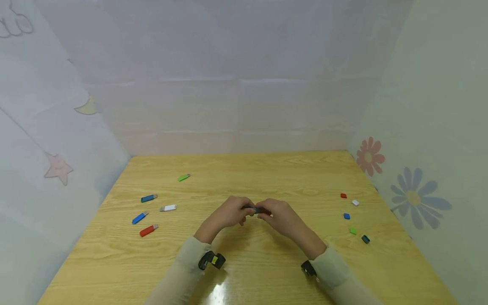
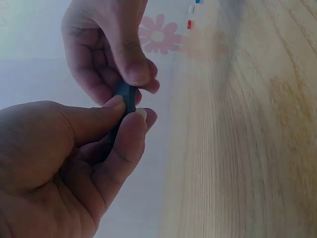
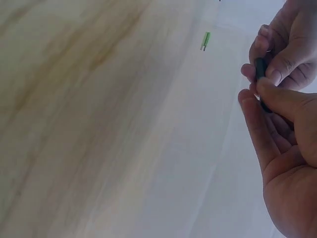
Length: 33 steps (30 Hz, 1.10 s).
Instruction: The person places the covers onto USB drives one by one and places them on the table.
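Note:
Both hands meet over the middle of the table, holding a small dark USB stick (image 2: pixel 127 92) between them. My left hand (image 1: pixel 231 211) pinches one end with thumb and fingers. The other end is gripped between the thumb and fingers of my right hand (image 1: pixel 281 215). Fingers cover most of the stick, so whether its cap is on cannot be seen. In the right wrist view, a short dark length of the stick (image 3: pixel 260 68) shows by the left thumb.
Left on the wooden table (image 1: pixel 267 169) lie uncapped USB sticks: green (image 1: pixel 184 177), teal (image 1: pixel 148 198), white (image 1: pixel 168 208), blue (image 1: pixel 139 217), red (image 1: pixel 148 230). Small caps lie right: red (image 1: pixel 343 195), white (image 1: pixel 355 203), blue (image 1: pixel 346 216), green (image 1: pixel 353 231), dark (image 1: pixel 365 239).

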Tool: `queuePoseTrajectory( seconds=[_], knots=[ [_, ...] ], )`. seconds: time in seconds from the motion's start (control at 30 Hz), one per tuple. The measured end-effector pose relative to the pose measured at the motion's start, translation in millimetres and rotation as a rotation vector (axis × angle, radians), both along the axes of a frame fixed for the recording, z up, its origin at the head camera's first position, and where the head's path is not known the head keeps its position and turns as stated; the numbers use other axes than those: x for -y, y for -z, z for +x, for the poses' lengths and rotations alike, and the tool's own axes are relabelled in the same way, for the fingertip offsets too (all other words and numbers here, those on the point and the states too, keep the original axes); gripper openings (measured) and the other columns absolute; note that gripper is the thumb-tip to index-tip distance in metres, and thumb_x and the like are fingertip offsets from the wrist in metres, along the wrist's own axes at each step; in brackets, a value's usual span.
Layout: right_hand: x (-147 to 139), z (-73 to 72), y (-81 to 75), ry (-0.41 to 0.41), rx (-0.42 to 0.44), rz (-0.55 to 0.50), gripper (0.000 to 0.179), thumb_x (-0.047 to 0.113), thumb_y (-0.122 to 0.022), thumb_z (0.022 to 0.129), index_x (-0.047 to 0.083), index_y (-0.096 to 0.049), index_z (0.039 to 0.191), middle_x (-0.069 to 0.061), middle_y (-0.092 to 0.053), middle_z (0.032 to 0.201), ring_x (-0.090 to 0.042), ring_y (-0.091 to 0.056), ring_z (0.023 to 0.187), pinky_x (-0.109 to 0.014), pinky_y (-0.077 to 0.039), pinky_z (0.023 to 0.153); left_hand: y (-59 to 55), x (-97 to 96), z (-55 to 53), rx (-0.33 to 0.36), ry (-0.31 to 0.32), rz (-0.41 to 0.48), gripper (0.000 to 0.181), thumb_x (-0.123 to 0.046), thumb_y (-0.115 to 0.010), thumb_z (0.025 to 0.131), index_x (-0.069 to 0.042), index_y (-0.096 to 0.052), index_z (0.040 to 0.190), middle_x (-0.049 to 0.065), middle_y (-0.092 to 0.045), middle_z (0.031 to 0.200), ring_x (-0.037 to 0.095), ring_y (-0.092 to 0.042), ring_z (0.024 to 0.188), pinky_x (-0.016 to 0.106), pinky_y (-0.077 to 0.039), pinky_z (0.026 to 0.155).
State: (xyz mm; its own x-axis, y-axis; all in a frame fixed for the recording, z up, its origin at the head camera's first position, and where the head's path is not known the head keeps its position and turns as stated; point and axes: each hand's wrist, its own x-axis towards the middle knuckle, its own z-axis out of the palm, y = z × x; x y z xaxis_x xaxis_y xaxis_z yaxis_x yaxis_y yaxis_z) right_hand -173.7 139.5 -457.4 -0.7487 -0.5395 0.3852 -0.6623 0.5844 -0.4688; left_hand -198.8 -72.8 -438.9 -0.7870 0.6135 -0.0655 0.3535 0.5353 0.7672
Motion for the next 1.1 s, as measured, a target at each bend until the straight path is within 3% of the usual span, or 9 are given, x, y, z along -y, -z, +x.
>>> queuePoseTrajectory(
  seconds=[0.1,0.23,0.37,0.63,0.8,0.93,1.1],
  knots=[
    [3,0.1,-0.1,0.021,-0.022,0.069,0.023,0.004,-0.077,0.089,0.007,-0.070,0.111,-0.004,-0.072,0.104,-0.015,-0.069,0.088,-0.026,-0.058,0.073,1.7,-0.1,-0.8,0.043,-0.015,0.009,0.018,-0.013,-0.057,0.105,-0.003,-0.069,0.111,0.019,-0.072,0.097,0.013,-0.064,0.061,0.046,-0.060,0.065],
    [7,-0.7,-1.5,0.082,0.034,0.130,0.017,0.008,-0.075,0.092,0.008,-0.071,0.108,-0.003,-0.072,0.100,-0.011,-0.067,0.083,-0.024,-0.055,0.070,2.6,-0.8,-0.7,0.057,-0.025,-0.044,0.021,-0.018,-0.059,0.104,-0.006,-0.067,0.119,0.015,-0.072,0.097,0.017,-0.066,0.064,0.038,-0.059,0.063],
    [8,-1.8,-2.1,0.099,0.051,0.160,0.015,0.009,-0.076,0.092,0.007,-0.071,0.106,-0.001,-0.071,0.093,-0.007,-0.060,0.073,-0.022,-0.051,0.063,2.9,-1.3,2.0,-0.050,-0.030,-0.165,0.028,-0.021,-0.065,0.102,-0.009,-0.062,0.127,0.008,-0.071,0.101,0.013,-0.063,0.070,0.027,-0.052,0.063],
    [9,-3.2,-2.1,0.094,0.098,0.175,0.015,0.010,-0.076,0.091,0.008,-0.070,0.104,-0.001,-0.072,0.090,-0.008,-0.065,0.071,-0.019,-0.050,0.060,7.7,-4.0,6.9,-0.341,-0.036,-0.350,0.018,-0.020,-0.071,0.097,-0.012,-0.066,0.112,-0.001,-0.069,0.097,0.010,-0.057,0.081,0.026,-0.049,0.068],
    [9,-5.0,-1.3,0.122,0.151,0.199,0.013,0.012,-0.077,0.092,0.009,-0.069,0.102,0.002,-0.069,0.087,-0.006,-0.059,0.069,-0.020,-0.047,0.058,9.2,-5.6,7.1,-0.435,-0.043,-0.421,0.016,-0.024,-0.073,0.096,-0.015,-0.072,0.109,-0.003,-0.063,0.096,0.013,-0.054,0.089,0.025,-0.050,0.070],
    [11,-8.7,2.0,0.157,0.197,0.250,0.012,0.012,-0.077,0.091,0.010,-0.069,0.099,0.003,-0.064,0.086,-0.008,-0.052,0.069,-0.024,-0.046,0.059,12.5,-5.3,6.4,-0.438,-0.035,-0.443,0.015,-0.022,-0.074,0.096,-0.014,-0.073,0.108,-0.003,-0.062,0.097,0.013,-0.055,0.089,0.025,-0.051,0.070],
    [15,-14.7,6.6,0.170,0.257,0.310,0.006,0.010,-0.076,0.091,0.009,-0.070,0.095,0.001,-0.062,0.084,-0.012,-0.051,0.070,-0.031,-0.047,0.063,20.5,-6.0,3.3,-0.388,-0.041,-0.465,0.011,-0.021,-0.074,0.095,-0.014,-0.072,0.103,-0.003,-0.065,0.096,0.013,-0.057,0.089,0.027,-0.052,0.073]
  ],
)
